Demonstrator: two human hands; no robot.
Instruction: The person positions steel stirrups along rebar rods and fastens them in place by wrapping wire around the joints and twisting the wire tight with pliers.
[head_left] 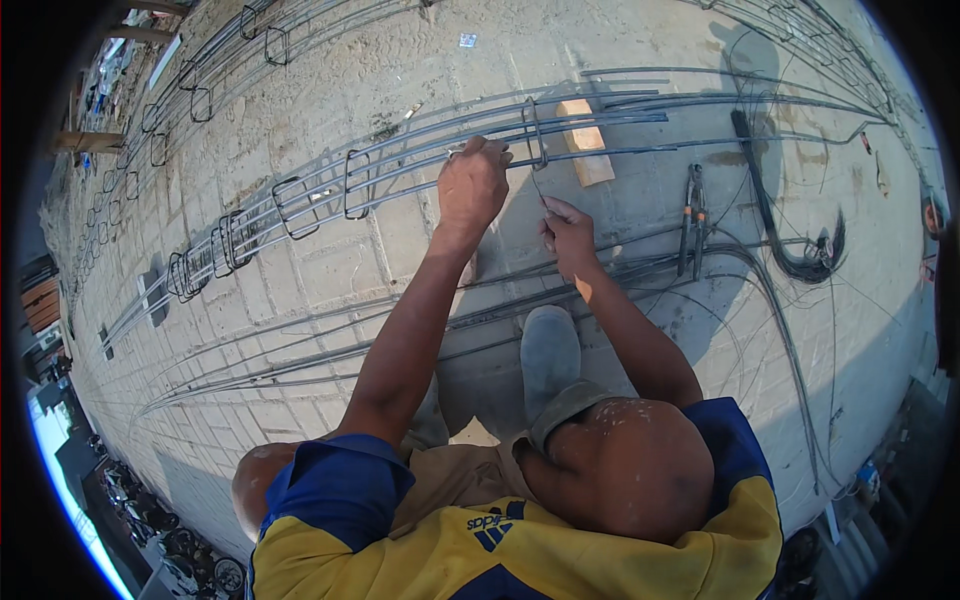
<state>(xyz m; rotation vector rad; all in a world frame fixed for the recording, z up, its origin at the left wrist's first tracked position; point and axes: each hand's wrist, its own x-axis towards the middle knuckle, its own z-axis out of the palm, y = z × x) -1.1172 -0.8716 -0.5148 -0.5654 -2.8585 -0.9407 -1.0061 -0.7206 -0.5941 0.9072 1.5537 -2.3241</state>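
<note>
My left hand [474, 184] is closed on the long steel rebars [410, 165] of a cage, just left of a square stirrup [533, 134]. Its fingertips are partly hidden behind the knuckles. My right hand [568, 236], nearer to me, pinches a thin tie wire [538, 186] that runs up to the foot of that stirrup. Under the bars by the stirrup lies a wooden block [590, 165]. More stirrups, such as one single stirrup [357, 185], stand around the bars farther left, some bunched together.
Right of my hands lie pincers [692, 220] with orange on the handles. Beyond them is a bent bundle of dark tie wire [762, 200]. Loose rebars [480, 318] cross the paving before my boot [550, 360]. Another rebar cage [200, 100] lies at the far left.
</note>
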